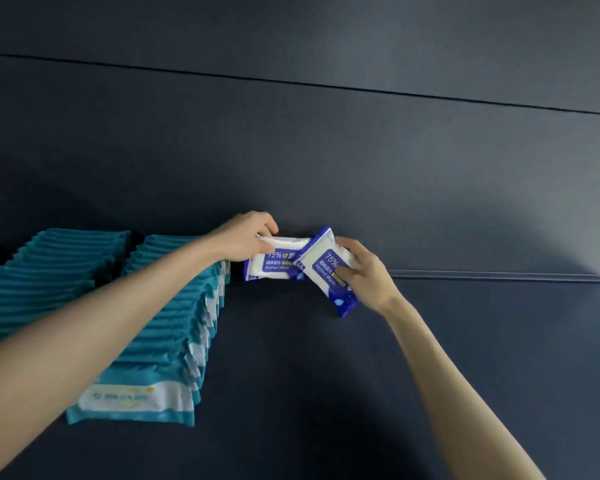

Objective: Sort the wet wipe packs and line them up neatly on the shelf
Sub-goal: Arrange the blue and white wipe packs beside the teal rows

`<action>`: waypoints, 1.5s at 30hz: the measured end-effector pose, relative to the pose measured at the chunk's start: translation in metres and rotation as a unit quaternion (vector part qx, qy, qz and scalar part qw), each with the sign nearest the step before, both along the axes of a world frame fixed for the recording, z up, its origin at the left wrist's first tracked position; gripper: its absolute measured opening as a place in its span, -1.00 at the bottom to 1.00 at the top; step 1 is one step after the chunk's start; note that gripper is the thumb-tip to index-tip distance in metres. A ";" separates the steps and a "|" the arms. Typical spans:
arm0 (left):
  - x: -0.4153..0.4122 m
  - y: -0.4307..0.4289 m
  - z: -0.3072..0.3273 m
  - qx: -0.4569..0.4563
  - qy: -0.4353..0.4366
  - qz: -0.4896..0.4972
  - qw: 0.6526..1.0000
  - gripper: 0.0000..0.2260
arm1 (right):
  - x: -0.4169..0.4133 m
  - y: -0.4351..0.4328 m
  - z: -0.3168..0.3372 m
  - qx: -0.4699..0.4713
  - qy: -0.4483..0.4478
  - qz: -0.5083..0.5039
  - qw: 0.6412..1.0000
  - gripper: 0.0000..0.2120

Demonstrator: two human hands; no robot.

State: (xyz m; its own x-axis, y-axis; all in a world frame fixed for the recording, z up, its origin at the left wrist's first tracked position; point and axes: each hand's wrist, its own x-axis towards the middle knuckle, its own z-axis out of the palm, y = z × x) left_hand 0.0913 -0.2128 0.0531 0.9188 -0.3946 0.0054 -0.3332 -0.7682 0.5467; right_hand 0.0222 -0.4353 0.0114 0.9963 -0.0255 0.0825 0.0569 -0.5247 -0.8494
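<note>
Two blue-and-white alcohol wipe packs are at the back of the dark shelf (326,375). My left hand (246,239) grips the top edge of the left pack (274,263), which stands upright against the back wall. My right hand (364,271) holds the right pack (329,268) tilted, its upper corner overlapping the left pack. Two long rows of teal wipe packs stand to the left: a near row (174,334) ending beside the blue packs and a far row (49,271) behind it.
The dark back wall (361,161) rises right behind the packs. Bare shelf surface stretches to the right and toward me. A raised lip (492,275) runs along the back right edge of the shelf.
</note>
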 end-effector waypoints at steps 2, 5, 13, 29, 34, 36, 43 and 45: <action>0.006 0.002 -0.002 -0.020 0.012 -0.006 1.000 -0.82 | 0.007 -0.003 0.000 -0.007 -0.005 -0.010 1.000 -0.64; 0.012 0.002 -0.004 -0.026 0.015 -0.019 0.999 -0.83 | 0.018 -0.004 0.003 -0.025 -0.020 -0.019 0.999 -0.73; 0.016 0.004 -0.007 -0.025 0.098 -0.078 0.992 -0.58 | 0.031 0.012 0.002 -0.154 -0.128 0.035 0.979 -0.73; 0.016 0.005 -0.014 -0.074 0.052 -0.042 0.995 -0.73 | 0.040 0.027 -0.016 -0.286 -0.176 0.034 0.941 -0.62; 0.018 0.004 -0.006 -0.061 0.050 -0.046 0.996 -0.77 | 0.045 0.027 -0.006 -0.231 -0.149 0.035 0.961 -0.71; 0.018 0.004 -0.005 -0.048 0.051 -0.044 0.997 -0.79 | 0.046 0.026 -0.005 -0.226 -0.139 0.040 0.963 -0.70; 0.000 -0.005 -0.015 0.167 -0.172 -0.034 0.970 -0.74 | 0.039 0.033 -0.026 -0.293 -0.206 0.021 0.933 -0.61; -0.003 -0.004 -0.016 0.225 -0.231 -0.052 0.945 -0.71 | 0.039 0.033 -0.031 -0.313 -0.249 -0.005 0.917 -0.62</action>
State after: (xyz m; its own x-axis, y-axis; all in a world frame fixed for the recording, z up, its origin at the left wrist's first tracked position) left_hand 0.0885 -0.2172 0.0372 0.8154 -0.5408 0.2064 -0.5430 -0.8382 -0.0509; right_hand 0.0608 -0.4020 -0.0195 0.8315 0.1733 0.5279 0.3486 -0.9026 -0.2527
